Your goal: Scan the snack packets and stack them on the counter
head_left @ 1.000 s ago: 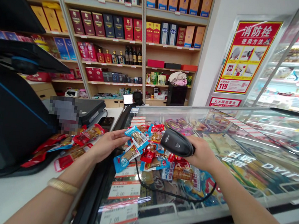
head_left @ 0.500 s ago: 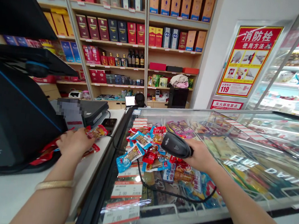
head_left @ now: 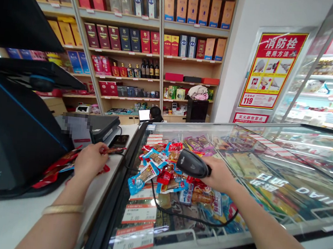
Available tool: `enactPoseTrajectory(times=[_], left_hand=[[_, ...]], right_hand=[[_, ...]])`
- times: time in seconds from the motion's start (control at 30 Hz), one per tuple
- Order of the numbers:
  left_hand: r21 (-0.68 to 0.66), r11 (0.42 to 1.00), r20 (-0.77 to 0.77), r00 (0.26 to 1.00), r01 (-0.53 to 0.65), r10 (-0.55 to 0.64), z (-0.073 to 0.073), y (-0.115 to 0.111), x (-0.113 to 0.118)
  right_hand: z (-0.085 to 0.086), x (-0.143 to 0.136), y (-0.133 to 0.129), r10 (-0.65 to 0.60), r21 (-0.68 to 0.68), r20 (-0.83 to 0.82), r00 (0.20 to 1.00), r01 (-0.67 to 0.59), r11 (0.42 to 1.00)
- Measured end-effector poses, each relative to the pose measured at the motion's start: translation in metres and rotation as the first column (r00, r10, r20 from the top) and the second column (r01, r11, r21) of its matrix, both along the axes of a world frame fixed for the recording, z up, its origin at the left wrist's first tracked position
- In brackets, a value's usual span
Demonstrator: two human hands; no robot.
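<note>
We are holding a black barcode scanner [head_left: 193, 164] in our right hand [head_left: 220, 175], the fingers wrapped closed around its handle and the head pointing left over a heap of snack packets [head_left: 164, 172]. The scanner's black cable [head_left: 186, 217] is trailing down and looping across the glass lid of the chest freezer [head_left: 268, 178], on which the heap is lying. The packets are red and blue, spread near the lid's left edge, just above a row of price labels [head_left: 139, 212] showing under the glass.

Our left hand [head_left: 90, 160] is resting on the white counter [head_left: 4, 218] to the left of the freezer, palm down, fingers curled onto a second pile of packets [head_left: 57, 166]. One red packet [head_left: 113, 150] is sticking out past the fingertips; we cannot tell whether the fingers are actually pinching it or only lying over it. A gold bracelet [head_left: 62, 208] is sitting on that wrist.

This second pile is lying against the base of a black register terminal [head_left: 11, 132]. Behind the hand, a dark printer unit [head_left: 103, 128] is standing on the counter. Shelves of boxed goods [head_left: 151, 39] are lining the back wall, and a red poster [head_left: 272, 68] is hanging to the right.
</note>
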State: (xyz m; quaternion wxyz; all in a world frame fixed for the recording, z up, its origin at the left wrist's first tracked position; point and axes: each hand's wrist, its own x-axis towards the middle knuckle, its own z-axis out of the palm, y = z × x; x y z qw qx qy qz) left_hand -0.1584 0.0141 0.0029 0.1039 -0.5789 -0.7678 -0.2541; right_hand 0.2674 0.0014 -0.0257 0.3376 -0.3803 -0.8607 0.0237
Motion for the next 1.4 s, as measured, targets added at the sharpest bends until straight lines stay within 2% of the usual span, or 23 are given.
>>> enactPoseTrajectory(times=[0.07,0.1,0.17,0.23,0.3,0.37,0.57,0.7,0.9,1.07,1.4], left_hand=[[0.180,0.979,-0.009,0.995,0.100,-0.100,-0.003,0.004,0.000],[0.270,0.950,-0.016,0.987,0.156,-0.157,-0.005,0.006,0.001],[0.422,0.863,-0.039,0.957,0.276,-0.287,-0.008,0.011,0.004],[0.512,0.770,-0.074,0.913,0.381,-0.402,-0.010,0.014,0.010],[0.544,0.701,-0.099,0.865,0.461,-0.492,-0.012,0.014,0.019],[0.551,0.658,-0.125,0.830,0.513,-0.543,-0.012,0.013,0.029],[0.565,0.568,-0.247,0.779,0.599,-0.576,-0.012,0.007,0.053],[0.557,0.544,-0.273,0.757,0.628,-0.594,-0.013,0.005,0.061],[0.526,0.591,-0.244,0.775,0.611,-0.584,-0.011,0.000,0.067],[0.546,0.546,-0.282,0.753,0.636,-0.594,-0.011,-0.001,0.070],[0.552,0.566,-0.242,0.767,0.612,-0.594,-0.012,-0.001,0.071]], right_hand=[[0.000,0.000,0.000,0.004,0.003,0.001,1.000,-0.004,1.000],[0.000,0.000,0.000,0.003,0.008,0.003,1.000,-0.003,1.000],[0.000,-0.001,0.000,-0.001,0.025,0.003,1.000,0.001,1.000],[0.002,-0.002,-0.002,0.009,0.038,-0.002,1.000,-0.009,0.999],[0.004,-0.005,-0.006,0.040,0.043,-0.009,0.999,-0.039,0.998],[0.007,-0.008,-0.011,0.072,0.041,-0.003,0.997,-0.072,0.997],[0.008,-0.017,-0.021,0.128,0.020,-0.010,0.992,-0.128,0.992],[0.009,-0.020,-0.024,0.125,-0.005,-0.024,0.992,-0.125,0.992],[0.013,-0.021,-0.027,0.115,0.001,-0.015,0.993,-0.115,0.993],[0.013,-0.022,-0.027,0.102,-0.013,0.005,0.995,-0.102,0.995],[0.014,-0.021,-0.026,0.107,-0.020,-0.010,0.994,-0.108,0.994]])
